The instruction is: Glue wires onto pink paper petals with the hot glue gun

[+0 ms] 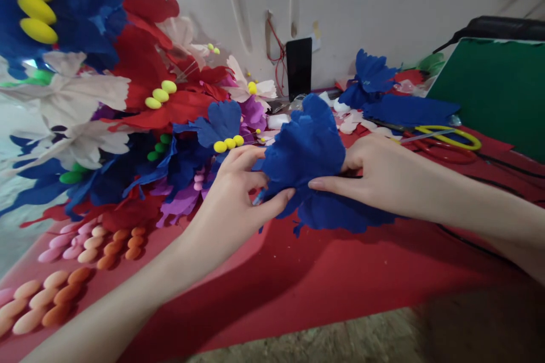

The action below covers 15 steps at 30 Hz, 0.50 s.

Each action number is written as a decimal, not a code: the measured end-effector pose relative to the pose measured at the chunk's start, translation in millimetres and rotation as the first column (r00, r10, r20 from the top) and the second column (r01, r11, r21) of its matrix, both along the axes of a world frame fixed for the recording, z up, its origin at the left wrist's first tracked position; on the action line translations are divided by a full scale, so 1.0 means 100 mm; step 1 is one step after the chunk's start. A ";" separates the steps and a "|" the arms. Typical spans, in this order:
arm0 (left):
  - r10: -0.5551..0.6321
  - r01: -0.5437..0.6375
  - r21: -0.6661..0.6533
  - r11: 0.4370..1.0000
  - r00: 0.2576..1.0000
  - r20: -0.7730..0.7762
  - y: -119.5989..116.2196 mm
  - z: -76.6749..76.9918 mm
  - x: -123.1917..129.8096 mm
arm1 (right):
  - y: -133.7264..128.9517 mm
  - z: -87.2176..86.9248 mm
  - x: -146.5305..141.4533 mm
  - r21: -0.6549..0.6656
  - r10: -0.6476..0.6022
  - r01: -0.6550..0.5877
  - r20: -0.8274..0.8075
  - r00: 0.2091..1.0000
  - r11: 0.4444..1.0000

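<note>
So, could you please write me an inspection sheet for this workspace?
Surface: red tabletop, with a few pale specks.
Work pieces: blue ruffled petals in the hands; finished-looking flowers crowded at left; pink-to-orange oval pieces grouped at the near left.
Clutter: yellow-handled scissors among scraps at right.
Hands: left hand and right hand both hold the blue petals.
Cables: black cable on the right; red cord against the wall.
Surroundings: pale wall, dark upright screen, green panel.
</note>
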<state>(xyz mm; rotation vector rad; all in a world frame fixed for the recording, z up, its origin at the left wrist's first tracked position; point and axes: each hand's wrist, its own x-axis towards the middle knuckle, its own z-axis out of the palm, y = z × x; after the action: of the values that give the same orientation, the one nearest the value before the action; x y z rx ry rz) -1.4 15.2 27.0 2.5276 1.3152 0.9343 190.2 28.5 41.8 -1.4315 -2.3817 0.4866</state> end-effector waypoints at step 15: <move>0.037 -0.030 -0.157 0.987 0.999 0.040 0.06 0.02 -0.04 | 0.11 -0.01 0.03 -0.150 -0.073 0.076 0.025 0.997 0.986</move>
<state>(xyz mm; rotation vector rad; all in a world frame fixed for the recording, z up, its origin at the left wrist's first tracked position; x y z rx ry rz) -5.7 21.2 28.9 2.3621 1.3658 0.8501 193.4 39.1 41.1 -1.5907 -2.3395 0.6480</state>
